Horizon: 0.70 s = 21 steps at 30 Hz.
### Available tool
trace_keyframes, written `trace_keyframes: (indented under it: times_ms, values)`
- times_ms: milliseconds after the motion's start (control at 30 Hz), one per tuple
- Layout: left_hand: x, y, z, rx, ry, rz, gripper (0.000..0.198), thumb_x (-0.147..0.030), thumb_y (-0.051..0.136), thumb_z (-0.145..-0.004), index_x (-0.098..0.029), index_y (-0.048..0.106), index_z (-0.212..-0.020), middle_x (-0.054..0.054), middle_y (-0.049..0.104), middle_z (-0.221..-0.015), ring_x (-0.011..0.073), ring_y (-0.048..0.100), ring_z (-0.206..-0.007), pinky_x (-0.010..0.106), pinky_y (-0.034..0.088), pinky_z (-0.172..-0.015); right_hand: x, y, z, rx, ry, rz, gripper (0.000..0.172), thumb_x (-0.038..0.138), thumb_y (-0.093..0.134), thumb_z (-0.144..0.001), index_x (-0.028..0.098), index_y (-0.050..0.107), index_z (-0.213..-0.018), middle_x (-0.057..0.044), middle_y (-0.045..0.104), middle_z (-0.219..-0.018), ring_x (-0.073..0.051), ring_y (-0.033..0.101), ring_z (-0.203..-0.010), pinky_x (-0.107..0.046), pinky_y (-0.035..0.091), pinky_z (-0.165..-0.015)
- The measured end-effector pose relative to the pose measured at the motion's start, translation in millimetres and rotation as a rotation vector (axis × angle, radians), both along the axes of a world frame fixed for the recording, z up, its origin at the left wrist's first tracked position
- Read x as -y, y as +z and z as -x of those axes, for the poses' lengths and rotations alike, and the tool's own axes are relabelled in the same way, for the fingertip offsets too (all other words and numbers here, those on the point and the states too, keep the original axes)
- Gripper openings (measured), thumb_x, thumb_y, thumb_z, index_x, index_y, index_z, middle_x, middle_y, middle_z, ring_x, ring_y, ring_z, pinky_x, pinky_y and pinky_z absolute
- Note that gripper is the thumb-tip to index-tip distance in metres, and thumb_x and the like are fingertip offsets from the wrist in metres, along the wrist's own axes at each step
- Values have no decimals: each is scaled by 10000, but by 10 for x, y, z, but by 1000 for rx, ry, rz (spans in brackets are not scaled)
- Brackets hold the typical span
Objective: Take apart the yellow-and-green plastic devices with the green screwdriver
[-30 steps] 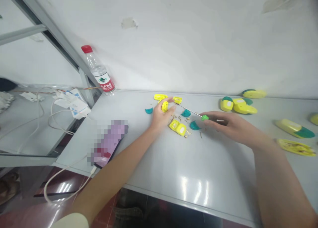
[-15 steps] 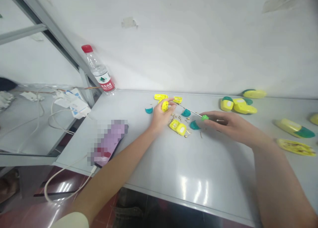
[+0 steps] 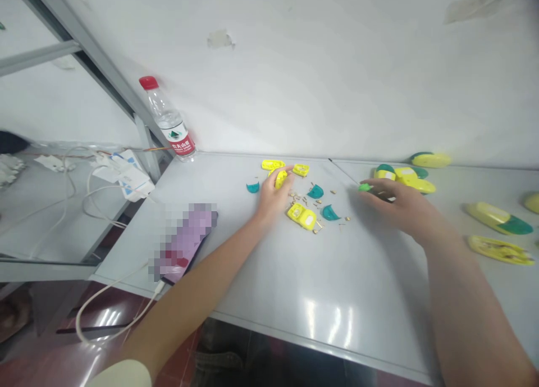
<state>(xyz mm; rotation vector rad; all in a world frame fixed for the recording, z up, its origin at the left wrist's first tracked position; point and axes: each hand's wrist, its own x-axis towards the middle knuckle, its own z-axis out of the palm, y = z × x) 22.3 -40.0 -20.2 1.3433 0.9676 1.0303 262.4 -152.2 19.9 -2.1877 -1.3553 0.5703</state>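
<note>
In my left hand [image 3: 273, 197] is a yellow plastic shell piece [image 3: 281, 178], held between thumb and fingers. My right hand [image 3: 393, 199] is closed around the green handle of a screwdriver [image 3: 346, 172], whose thin shaft points up and left, clear of the shell. Between the hands lie an open yellow casing [image 3: 302, 216], two teal caps [image 3: 315, 191] and scattered small metal parts [image 3: 300, 199]. Behind my left hand rest two more yellow shell pieces [image 3: 301, 169]. A third teal cap [image 3: 253, 187] is just left of that hand.
Several yellow-and-teal casings [image 3: 415, 179] lie on the right of the grey table [image 3: 269, 280]. At the left stand a water bottle [image 3: 179, 131] and a white box [image 3: 135, 176] among cables. A blurred phone [image 3: 189, 244] with a charging cable lies near the left edge.
My right hand has moved right and slightly back with the screwdriver. Its tip has left the piece in my left hand, which has stayed nearly still.
</note>
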Motion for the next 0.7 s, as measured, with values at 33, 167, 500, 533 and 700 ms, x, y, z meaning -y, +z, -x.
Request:
trace_keyframes:
  times_ms: [33,167,500,533,700]
  values:
    - [2,8,0,12,-8,14,335,-374,614,-952,-218,711,-1233,-12,582,-756,91,509,-631,222,450,-605,-10,-24,-9,3,7,6,475,550,632,-836,229,721,-1174,-129,752,-958,-335,686,-862,-426,533,-678]
    - [6,36,19,-23,26,-11,315,-342,558,-979,-210,724,-1213,22,643,-827,127,609,-751,255,514,-729,-51,-106,-31,35,100,-14,465,550,637,-791,235,733,-1119,-94,731,-925,-287,663,-793,-412,534,-666]
    - [-18,132,97,-413,126,-506,388,-96,549,-856,-206,717,-1188,83,730,-1131,238,613,-1133,407,397,-1096,-39,-87,-17,53,156,-3,511,564,617,-809,209,728,-1160,-114,738,-990,-308,669,-868,-433,536,-719]
    - [-8,154,100,-442,60,-516,379,-100,549,-860,-209,719,-1180,71,742,-1092,229,625,-1082,411,391,-1085,-40,-86,-19,52,157,-4,497,557,614,-815,213,728,-1156,-112,741,-988,-306,671,-862,-430,536,-714]
    - [17,154,124,-600,-315,-540,340,-131,565,-851,-232,731,-1130,35,764,-972,228,636,-998,436,375,-1038,-36,-84,-32,45,161,2,457,542,607,-834,225,728,-1141,-108,754,-979,-314,681,-861,-431,540,-700]
